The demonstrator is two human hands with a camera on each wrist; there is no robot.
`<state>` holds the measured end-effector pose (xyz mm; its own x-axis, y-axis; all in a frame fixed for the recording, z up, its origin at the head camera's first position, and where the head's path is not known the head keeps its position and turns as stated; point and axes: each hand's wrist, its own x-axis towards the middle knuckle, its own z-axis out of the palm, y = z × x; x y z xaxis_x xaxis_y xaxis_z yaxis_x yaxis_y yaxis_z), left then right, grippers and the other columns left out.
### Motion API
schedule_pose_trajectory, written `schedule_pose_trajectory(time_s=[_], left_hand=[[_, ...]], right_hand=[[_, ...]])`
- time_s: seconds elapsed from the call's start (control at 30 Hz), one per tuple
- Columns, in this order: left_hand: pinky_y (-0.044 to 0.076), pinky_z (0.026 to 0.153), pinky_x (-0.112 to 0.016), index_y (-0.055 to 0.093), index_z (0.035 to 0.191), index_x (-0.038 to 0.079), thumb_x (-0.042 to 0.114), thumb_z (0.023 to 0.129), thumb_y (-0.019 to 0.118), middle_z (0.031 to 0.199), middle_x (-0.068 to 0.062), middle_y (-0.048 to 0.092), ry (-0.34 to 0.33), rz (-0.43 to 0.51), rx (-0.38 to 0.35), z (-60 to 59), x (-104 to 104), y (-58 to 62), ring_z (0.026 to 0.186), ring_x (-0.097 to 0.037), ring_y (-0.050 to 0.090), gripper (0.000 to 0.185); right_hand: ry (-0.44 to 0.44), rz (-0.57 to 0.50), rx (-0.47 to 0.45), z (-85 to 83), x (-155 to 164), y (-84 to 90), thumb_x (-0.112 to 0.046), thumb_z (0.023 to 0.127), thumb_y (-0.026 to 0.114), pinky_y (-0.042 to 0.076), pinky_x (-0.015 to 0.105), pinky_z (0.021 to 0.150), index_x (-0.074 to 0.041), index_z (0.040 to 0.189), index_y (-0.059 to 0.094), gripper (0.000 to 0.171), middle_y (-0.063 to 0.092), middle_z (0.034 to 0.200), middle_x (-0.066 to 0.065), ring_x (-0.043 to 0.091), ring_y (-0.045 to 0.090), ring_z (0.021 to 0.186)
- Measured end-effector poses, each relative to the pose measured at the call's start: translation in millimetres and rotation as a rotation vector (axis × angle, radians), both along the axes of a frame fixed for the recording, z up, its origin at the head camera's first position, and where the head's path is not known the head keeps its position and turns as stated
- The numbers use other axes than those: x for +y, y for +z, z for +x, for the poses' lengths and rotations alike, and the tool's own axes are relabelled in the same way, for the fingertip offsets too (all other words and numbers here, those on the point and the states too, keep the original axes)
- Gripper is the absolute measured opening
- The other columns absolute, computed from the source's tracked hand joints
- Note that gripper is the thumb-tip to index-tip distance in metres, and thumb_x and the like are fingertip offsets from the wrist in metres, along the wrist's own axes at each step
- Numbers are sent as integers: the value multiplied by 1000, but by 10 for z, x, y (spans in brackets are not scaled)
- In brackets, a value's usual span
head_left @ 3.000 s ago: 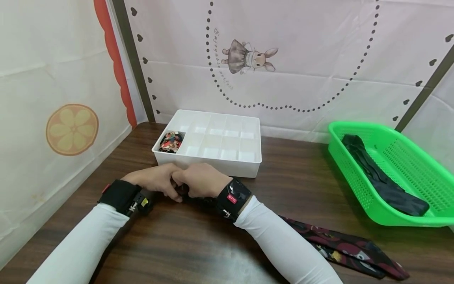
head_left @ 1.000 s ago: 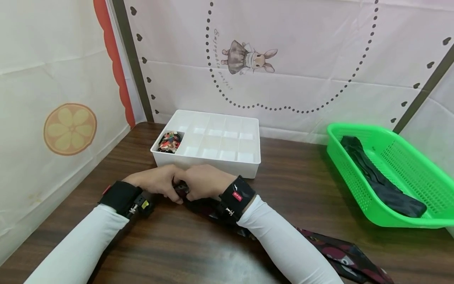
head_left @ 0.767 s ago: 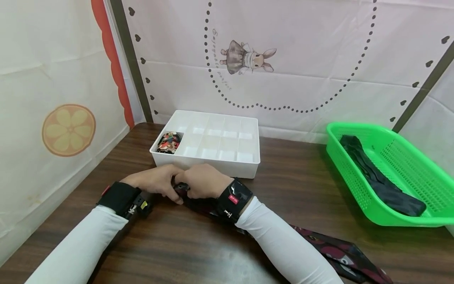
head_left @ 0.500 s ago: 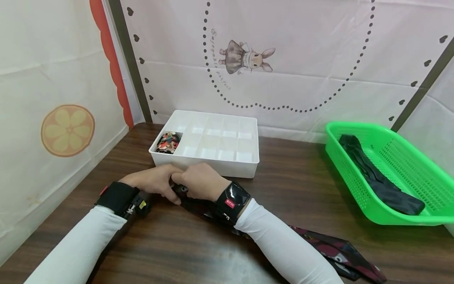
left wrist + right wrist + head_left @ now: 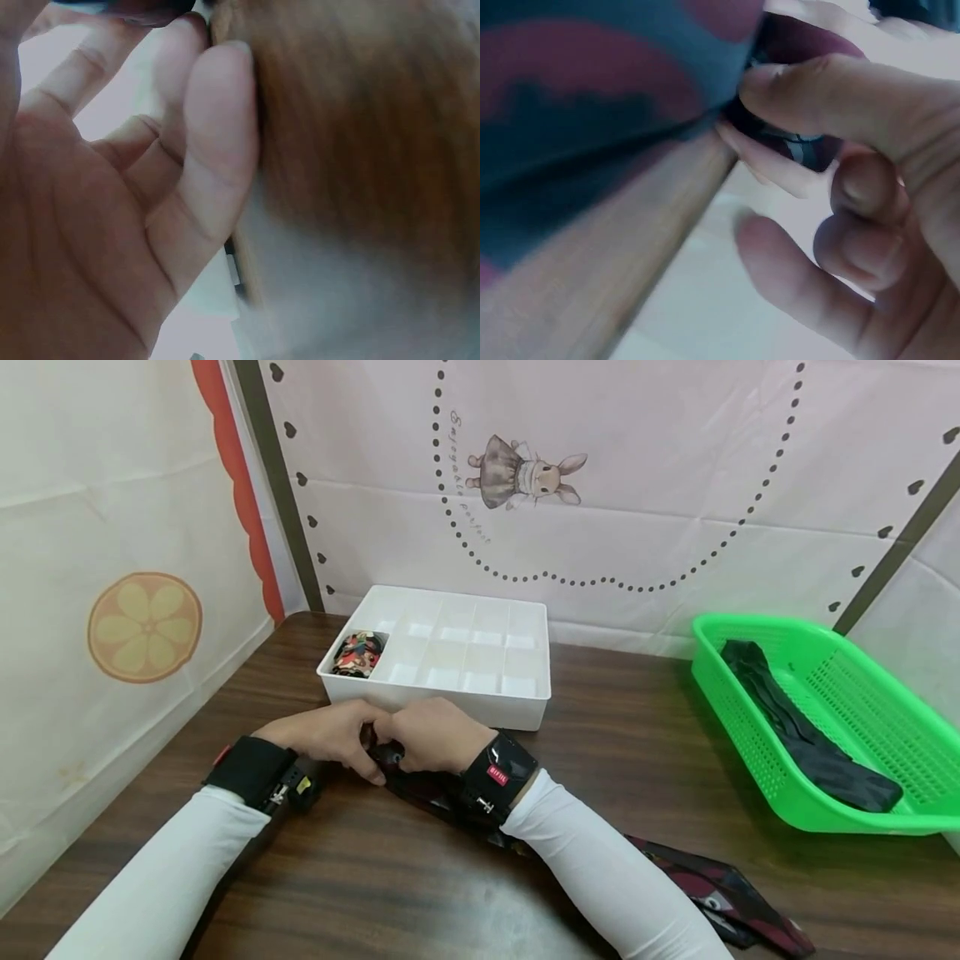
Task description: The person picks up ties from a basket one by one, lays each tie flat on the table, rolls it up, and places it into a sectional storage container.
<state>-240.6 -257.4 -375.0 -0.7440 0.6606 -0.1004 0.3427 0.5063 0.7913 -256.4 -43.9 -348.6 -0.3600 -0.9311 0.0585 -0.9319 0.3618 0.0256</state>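
Note:
A dark necktie with a maroon pattern (image 5: pixel 705 889) lies across the table and runs under my right forearm. Its near end is rolled up between my hands, just in front of the white box (image 5: pixel 435 685). My right hand (image 5: pixel 438 735) pinches the roll between thumb and finger; in the right wrist view the rolled part (image 5: pixel 802 41) shows by the thumb. My left hand (image 5: pixel 330 735) holds the roll from the other side. In the left wrist view only a dark edge of the roll (image 5: pixel 142 9) shows past the fingertips. Fingers hide much of the roll.
The white box has compartments, with a colourful rolled cloth (image 5: pixel 360 653) in the front left one. A green basket (image 5: pixel 795 802) on the right holds a dark folded strip of cloth (image 5: pixel 810 727). A printed cloth wall (image 5: pixel 637 485) stands behind the table.
The necktie's loose end has drawn left and nearer to my hands, and less of it shows at the right. Both hands stay about in place with small finger and wrist shifts.

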Motion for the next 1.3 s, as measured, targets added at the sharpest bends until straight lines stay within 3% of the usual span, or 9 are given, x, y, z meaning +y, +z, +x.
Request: schedule_pose_trajectory(time_s=[0.13, 0.33, 0.43, 0.6, 0.63, 0.8, 1.1, 1.2, 1.3], left_hand=[[49, 64, -25, 76, 107, 11, 10, 79, 93, 87, 0, 66, -32, -5, 21, -14, -11, -7, 72, -12, 58, 33], [54, 65, -27, 77, 105, 14, 13, 79, 94, 89, 1, 67, -32, -50, 50, -36, -11, 9, 76, -14, 61, 31], [55, 67, -28, 74, 99, 19, 19, 78, 96, 94, 3, 68, -46, -30, 69, -148, -97, -135, 82, -15, 62, 30], [49, 64, -26, 71, 95, 16, 19, 79, 96, 86, 6, 63, -84, 19, 105, -135, -85, -79, 76, -11, 58, 30], [50, 67, -26, 73, 100, 14, 16, 80, 95, 88, 6, 65, -97, 25, 103, -89, -50, -12, 79, -11, 58, 30], [56, 86, -30, 73, 120, 11, 10, 82, 93, 108, 2, 73, -138, 46, 42, -74, -46, -22, 96, -15, 65, 43], [55, 76, -28, 77, 110, 13, 11, 79, 93, 99, 1, 72, -59, -19, 34, -17, -27, -17, 87, -16, 64, 35], [55, 75, -29, 75, 110, 12, 9, 79, 93, 98, 0, 71, -44, -8, 13, -12, -16, -11, 86, -17, 64, 36], [55, 79, -30, 73, 114, 10, 5, 79, 91, 102, -1, 71, -48, 9, -1, -10, -7, -24, 90, -18, 64, 40]], right_hand=[[28, -32, 57, 27, -17, -38, -16, 84, 85, 56, 35, 71, -16, 103, 69, 25, 67, 79, -3, 16, 65, 76], [11, 16, -154, -28, 12, 43, -16, 87, 82, 49, 29, 64, -15, 118, 67, 35, 56, 75, -7, 11, 55, 70], [24, 34, -226, -42, 26, 80, -16, 87, 82, 46, 28, 63, -14, 116, 69, 32, 57, 78, -6, 11, 53, 71], [7, -19, -107, -16, 7, 35, -18, 84, 86, 53, 30, 71, -19, 107, 74, 26, 63, 83, -7, 11, 57, 76], [2, -31, -64, -1, -2, 20, -19, 84, 87, 54, 31, 72, -19, 107, 74, 27, 64, 82, -7, 11, 59, 76], [29, -52, 120, 79, -63, -45, -23, 86, 86, 56, 33, 66, -17, 106, 68, 27, 65, 76, -5, 12, 65, 73], [-17, 31, -125, 33, -31, 26, -19, 87, 83, 53, 31, 72, -18, 118, 70, 34, 64, 83, -6, 12, 59, 78], [4, -8, -102, 30, -28, 10, -15, 86, 84, 54, 31, 73, -20, 118, 74, 34, 67, 87, -7, 11, 59, 79], [15, -45, 11, 57, -40, -50, -15, 84, 86, 55, 31, 70, -20, 113, 73, 32, 67, 84, -6, 11, 61, 76]])
